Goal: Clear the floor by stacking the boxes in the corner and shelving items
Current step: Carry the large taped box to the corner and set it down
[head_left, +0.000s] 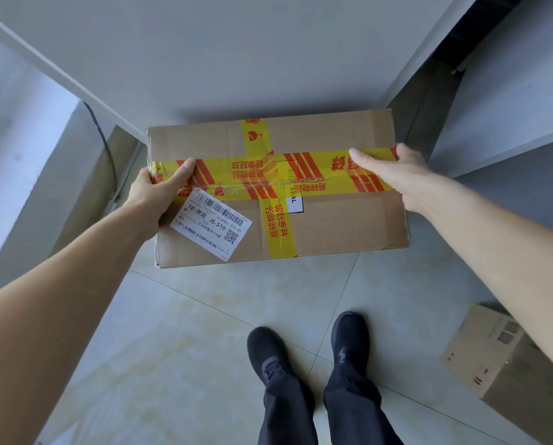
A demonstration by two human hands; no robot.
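A brown cardboard box (333,226) crossed with yellow and red tape, bearing a white shipping label, hangs in front of me above the tiled floor. My left hand (153,195) grips its left end, thumb on top. My right hand (397,171) clasps its right end, thumb laid across the tape. The box is level, its far edge close to a white wall. A second cardboard box (500,358) lies on the floor at the lower right, partly behind my right forearm.
A white wall (236,59) stands straight ahead. A grey cabinet or desk side (500,101) rises on the right. On the left a black cable (105,146) runs down beside a grey ledge. My two black shoes (307,348) stand on the tiled floor.
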